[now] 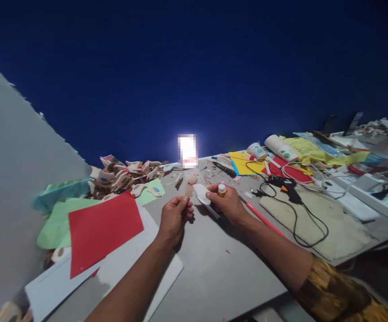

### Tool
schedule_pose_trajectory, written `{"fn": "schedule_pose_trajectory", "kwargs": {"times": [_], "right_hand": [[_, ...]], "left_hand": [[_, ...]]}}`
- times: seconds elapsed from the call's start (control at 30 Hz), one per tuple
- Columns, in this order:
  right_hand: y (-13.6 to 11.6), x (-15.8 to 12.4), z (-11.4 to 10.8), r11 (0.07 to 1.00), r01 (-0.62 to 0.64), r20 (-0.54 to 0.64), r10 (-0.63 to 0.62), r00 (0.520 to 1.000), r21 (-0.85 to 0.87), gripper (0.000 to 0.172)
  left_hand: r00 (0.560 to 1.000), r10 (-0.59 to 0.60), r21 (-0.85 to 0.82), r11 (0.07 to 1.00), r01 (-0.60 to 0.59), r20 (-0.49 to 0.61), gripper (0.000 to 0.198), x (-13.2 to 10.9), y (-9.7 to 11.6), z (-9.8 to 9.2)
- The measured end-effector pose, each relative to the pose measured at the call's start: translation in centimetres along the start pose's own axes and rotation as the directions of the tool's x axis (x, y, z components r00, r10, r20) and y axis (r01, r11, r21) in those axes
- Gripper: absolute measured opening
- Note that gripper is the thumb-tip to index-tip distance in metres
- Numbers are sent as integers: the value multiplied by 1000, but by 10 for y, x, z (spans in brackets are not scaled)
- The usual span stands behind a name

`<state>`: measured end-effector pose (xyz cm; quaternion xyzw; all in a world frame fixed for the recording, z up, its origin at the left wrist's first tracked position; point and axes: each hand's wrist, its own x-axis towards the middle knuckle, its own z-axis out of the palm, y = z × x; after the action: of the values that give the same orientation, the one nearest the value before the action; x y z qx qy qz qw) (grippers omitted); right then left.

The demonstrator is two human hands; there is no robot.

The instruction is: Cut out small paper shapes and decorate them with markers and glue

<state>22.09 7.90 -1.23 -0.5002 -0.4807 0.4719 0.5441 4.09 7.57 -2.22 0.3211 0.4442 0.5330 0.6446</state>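
My left hand [175, 217] is closed in a pinch on a small tan cut-out piece [189, 190], held just above the grey table [214, 268]. My right hand [225, 203] is closed around a small glue bottle with an orange cap [221, 190], and a white piece [202, 194] sits at its fingertips. The two hands are close together, a few centimetres apart, near the middle of the table.
A red sheet [103, 230] lies on white boards and green paper at the left, behind it a heap of cut-out shapes [123, 174]. To the right are a black glue gun with cable [286, 185], a beige mat [317, 221], a red stick [264, 219], yellow and red papers, paper cups.
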Motion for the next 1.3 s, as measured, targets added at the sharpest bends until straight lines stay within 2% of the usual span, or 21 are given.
{"fn": "schedule_pose_trajectory", "kwargs": {"times": [0.1,0.2,0.33,0.47,0.53,0.63,0.7,0.73,0.77,0.8,0.83,0.87,0.9,0.97,1.07,1.17,1.3], "right_hand": [[-2,8,-7,997,-10,-52,14,999,75,28],[-6,18,-18,999,-5,-106,8,994,32,29],[-9,30,-33,982,36,-81,-51,995,-185,22],[-1,38,-40,905,71,-11,-83,996,-419,14],[4,42,-41,842,52,15,-52,999,-537,15],[11,46,-42,667,36,67,22,998,-744,18],[13,46,-42,610,48,81,26,996,-791,17],[13,46,-43,586,52,79,21,997,-809,17],[13,45,-43,553,53,73,14,997,-831,18],[12,43,-44,501,50,64,10,998,-864,20],[10,41,-44,437,43,54,13,998,-899,24],[8,39,-44,367,36,46,21,999,-929,27],[5,37,-44,302,33,45,32,998,-953,29],[-1,33,-43,224,58,73,59,996,-973,32],[-9,27,-41,185,117,140,114,984,-976,36],[-16,21,-41,154,151,179,186,966,-976,39],[-25,18,-43,85,188,204,264,943,-979,35]], "left_hand": [[996,49,-3,999,-49,-74,32,3,0,-3],[988,105,25,994,-102,-112,30,5,2,-5],[967,214,70,976,-206,-137,30,10,5,-9],[944,277,98,960,-263,-179,29,14,9,-12],[956,263,169,956,-240,-133,27,10,9,-9],[989,122,384,911,-147,89,24,-1,8,1],[960,19,554,813,-177,279,20,-8,11,4],[938,-10,643,731,-229,346,18,-10,16,3],[924,-21,737,610,-290,381,16,-11,22,0],[920,-11,824,449,-346,392,15,-10,29,-5],[927,3,904,217,-367,376,15,-8,37,-12],[951,75,954,-52,-297,300,16,-5,44,-21],[960,151,964,-155,-214,238,18,-1,51,-30],[952,266,962,-261,-79,151,26,9,59,-49],[927,366,932,-358,59,82,29,22,58,-71],[913,399,905,-414,101,81,31,33,51,-82],[903,415,885,-453,103,107,33,41,47,-86]]}}
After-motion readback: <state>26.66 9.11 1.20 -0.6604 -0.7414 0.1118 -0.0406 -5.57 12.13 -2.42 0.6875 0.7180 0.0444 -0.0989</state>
